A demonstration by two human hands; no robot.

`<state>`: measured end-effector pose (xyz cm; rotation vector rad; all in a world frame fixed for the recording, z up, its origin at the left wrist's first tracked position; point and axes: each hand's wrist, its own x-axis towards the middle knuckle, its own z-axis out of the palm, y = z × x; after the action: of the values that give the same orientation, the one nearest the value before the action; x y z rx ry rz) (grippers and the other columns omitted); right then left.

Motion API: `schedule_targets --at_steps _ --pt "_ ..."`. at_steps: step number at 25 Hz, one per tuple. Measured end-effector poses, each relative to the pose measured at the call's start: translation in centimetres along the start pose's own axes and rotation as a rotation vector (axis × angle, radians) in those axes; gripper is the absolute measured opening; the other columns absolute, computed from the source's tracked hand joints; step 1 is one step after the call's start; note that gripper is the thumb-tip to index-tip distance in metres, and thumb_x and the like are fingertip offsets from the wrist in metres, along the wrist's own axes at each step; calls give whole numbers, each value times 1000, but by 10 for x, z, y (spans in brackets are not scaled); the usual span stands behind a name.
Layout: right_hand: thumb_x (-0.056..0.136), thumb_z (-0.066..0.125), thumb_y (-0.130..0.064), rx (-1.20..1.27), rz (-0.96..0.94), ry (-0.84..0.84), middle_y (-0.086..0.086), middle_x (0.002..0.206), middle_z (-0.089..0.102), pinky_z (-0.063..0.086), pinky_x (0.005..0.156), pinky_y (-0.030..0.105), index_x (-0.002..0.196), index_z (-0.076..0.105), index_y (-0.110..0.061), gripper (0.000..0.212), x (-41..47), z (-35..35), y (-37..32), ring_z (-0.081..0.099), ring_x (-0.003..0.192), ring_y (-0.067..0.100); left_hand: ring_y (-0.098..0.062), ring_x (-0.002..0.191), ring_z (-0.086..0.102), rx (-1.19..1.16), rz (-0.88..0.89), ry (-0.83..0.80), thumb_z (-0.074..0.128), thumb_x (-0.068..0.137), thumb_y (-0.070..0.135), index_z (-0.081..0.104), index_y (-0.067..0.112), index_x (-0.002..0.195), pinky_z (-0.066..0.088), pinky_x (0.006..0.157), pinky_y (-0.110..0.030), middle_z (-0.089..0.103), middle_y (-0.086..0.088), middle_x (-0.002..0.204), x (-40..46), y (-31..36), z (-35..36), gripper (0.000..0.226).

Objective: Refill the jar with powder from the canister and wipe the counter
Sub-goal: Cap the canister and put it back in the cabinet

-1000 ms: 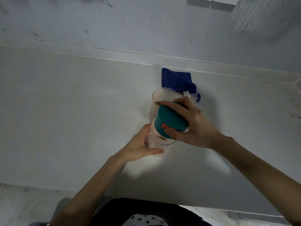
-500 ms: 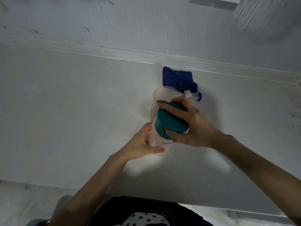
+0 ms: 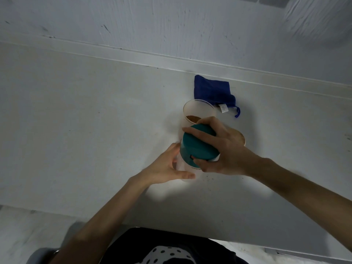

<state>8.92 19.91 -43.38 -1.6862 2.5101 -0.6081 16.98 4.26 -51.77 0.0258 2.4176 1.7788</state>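
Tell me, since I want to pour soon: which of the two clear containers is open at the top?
The far container, by the blue cloth, is open with brown powder inside; the near container wears a teal lid.

Both forearms are bare, no sleeves in sight. Left hand (image 3: 167,166) and right hand (image 3: 222,149) carry no rings that show. A dark band (image 3: 55,252) peeks out low on the left arm. Below, a dark top (image 3: 137,242) with a white, black-dotted patch (image 3: 167,255).

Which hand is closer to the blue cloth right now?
Right. The right hand grips the teal lid just in front of the blue cloth, with the open jar between them. The left hand holds the canister body lower down, farther away.
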Motion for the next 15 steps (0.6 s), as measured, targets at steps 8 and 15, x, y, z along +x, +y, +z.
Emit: schedule_targets --at_steps 8,15 --pt "68 47 -53 29 51 59 -5 123 20 32 90 24 127 26 -35 65 -5 14 -3 26 114 12 18 105 44 -115 -61 23 73 72 18 30 45 107 40 88 -4 41 30 112 -5 4 11 62" --pt "68 51 -47 10 89 240 -2 117 29 30 88 20 122 37 -28 59 -5 22 -11 32 109 14 27 100 40 -133 -37 79 71 72 7 29 45 107 38 82 3 41 29 111 -7 2 17 66"
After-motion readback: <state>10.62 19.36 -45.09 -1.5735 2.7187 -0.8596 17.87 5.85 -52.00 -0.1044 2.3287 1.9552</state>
